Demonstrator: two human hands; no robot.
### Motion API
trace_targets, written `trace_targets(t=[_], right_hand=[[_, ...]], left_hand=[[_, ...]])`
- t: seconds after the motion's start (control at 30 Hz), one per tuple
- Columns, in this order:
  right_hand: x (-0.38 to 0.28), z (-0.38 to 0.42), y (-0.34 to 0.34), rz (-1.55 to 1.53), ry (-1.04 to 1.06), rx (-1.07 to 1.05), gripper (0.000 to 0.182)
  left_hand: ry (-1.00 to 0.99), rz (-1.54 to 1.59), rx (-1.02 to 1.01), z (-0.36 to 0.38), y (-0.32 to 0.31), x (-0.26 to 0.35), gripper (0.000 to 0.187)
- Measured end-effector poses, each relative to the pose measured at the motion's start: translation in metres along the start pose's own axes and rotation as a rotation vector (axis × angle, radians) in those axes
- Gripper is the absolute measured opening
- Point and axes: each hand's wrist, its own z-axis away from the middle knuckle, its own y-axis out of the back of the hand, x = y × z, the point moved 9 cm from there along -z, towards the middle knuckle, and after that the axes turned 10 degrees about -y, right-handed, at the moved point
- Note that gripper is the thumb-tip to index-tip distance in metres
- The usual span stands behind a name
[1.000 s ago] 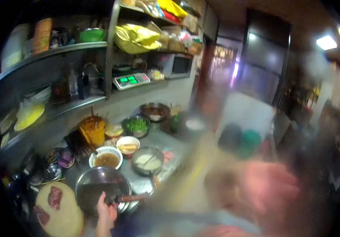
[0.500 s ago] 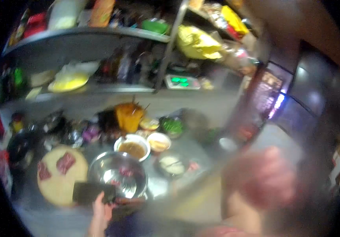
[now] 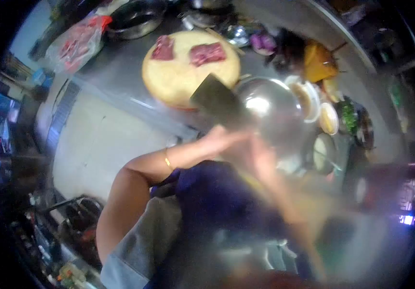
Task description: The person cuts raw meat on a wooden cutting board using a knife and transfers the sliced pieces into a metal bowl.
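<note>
My left hand [image 3: 222, 138], with a gold bracelet [image 3: 168, 159] on its wrist, is closed at the handle end of a dark cleaver [image 3: 217, 98]. The broad blade points up and left, its tip over the round wooden cutting board [image 3: 166, 84]. Two pieces of raw red meat lie on that board, a smaller piece [image 3: 163, 48] at left and a larger piece [image 3: 207, 54] at right. My right hand [image 3: 263, 154] meets the left near the cleaver's handle; motion blur hides its fingers. Just beyond both hands stands a large steel bowl [image 3: 277, 108].
Right of the steel bowl stand a white bowl of brown sauce [image 3: 308, 98], a smaller white bowl [image 3: 329, 118] and chopped greens [image 3: 348, 117]. A plastic bag of meat [image 3: 75, 48] and a dark pan [image 3: 137, 21] sit at upper left. An orange container [image 3: 319, 61] is at the back.
The view has swung down and left. My right hand has dropped from its raised place at the right to beside my left hand. The left hand remains with the cleaver.
</note>
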Motion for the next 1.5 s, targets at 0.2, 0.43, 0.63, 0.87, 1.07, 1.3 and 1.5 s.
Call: trace_targets(t=[0.2, 0.43, 0.63, 0.87, 1.07, 1.3, 1.5], right_hand=[[-0.035, -0.047, -0.034, -0.583, -0.232, -0.065, 0.057], [-0.063, -0.098, -0.089, -0.768, -0.655, -0.351, 0.048], [-0.089, -0.136, -0.097, -0.372, -0.487, -0.395, 0.041], [-0.085, -0.134, -0.119, -0.389, -0.667, -0.337, 0.041], [-0.062, -0.135, -0.133, -0.41, -0.753, -0.316, 0.039], [-0.067, -0.159, -0.116, -0.496, -0.764, -0.365, 0.038], [-0.061, -0.17, -0.117, -0.475, -0.558, -0.309, 0.038]], left_hand=[[-0.199, -0.306, -0.387, -0.013, 0.094, 0.045, 0.048], [-0.45, -0.795, 0.496, -0.084, 0.417, 0.129, 0.026], [-0.105, -1.489, 0.514, -0.154, 0.464, 0.179, 0.05], [-0.261, -1.473, 0.278, -0.196, 0.421, 0.165, 0.054], [-0.32, -0.555, 0.427, -0.197, 0.422, 0.15, 0.031], [-0.378, 0.089, 0.524, -0.132, 0.408, 0.124, 0.031], [-0.663, -1.231, 0.557, -0.055, 0.418, 0.168, 0.029]])
